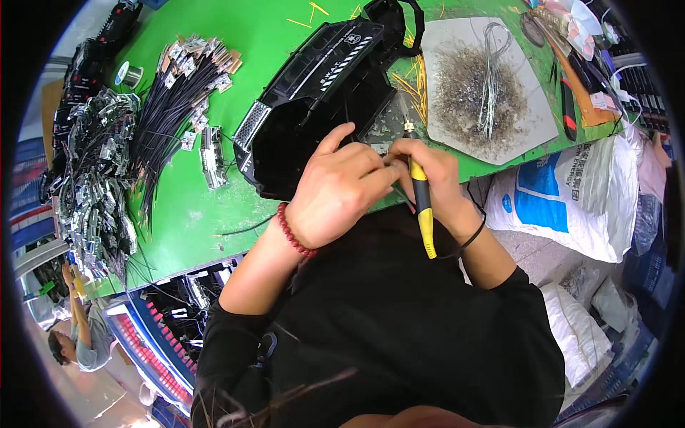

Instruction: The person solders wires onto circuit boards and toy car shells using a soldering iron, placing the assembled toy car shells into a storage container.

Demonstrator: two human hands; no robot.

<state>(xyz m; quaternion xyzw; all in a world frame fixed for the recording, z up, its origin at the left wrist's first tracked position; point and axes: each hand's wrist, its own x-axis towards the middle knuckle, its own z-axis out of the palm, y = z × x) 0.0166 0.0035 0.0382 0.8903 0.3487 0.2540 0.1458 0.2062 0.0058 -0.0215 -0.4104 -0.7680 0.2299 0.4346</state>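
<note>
My right hand (437,175) holds a yellow-and-black soldering iron (421,200), its metal tip pointing away from me. The thumb and fingers of my left hand (341,184) are pinched together close to my right fingertips. A thin dark wire end shows below the fingers, but what the left hand pinches is too small and covered to make out. Just beyond my left hand lies a black plastic toy vehicle shell (307,71) with white striped markings and a silver grille, its hollow side facing me.
Left on the green table (193,207) lie a bundle of black wires (160,121), a heap of chrome parts (93,185) and a solder spool (129,75). Rightward, a scorched grey board (521,118) bears looped solder wire (489,93). White sacks (571,200) stand beside the table; another person (82,335) is far left.
</note>
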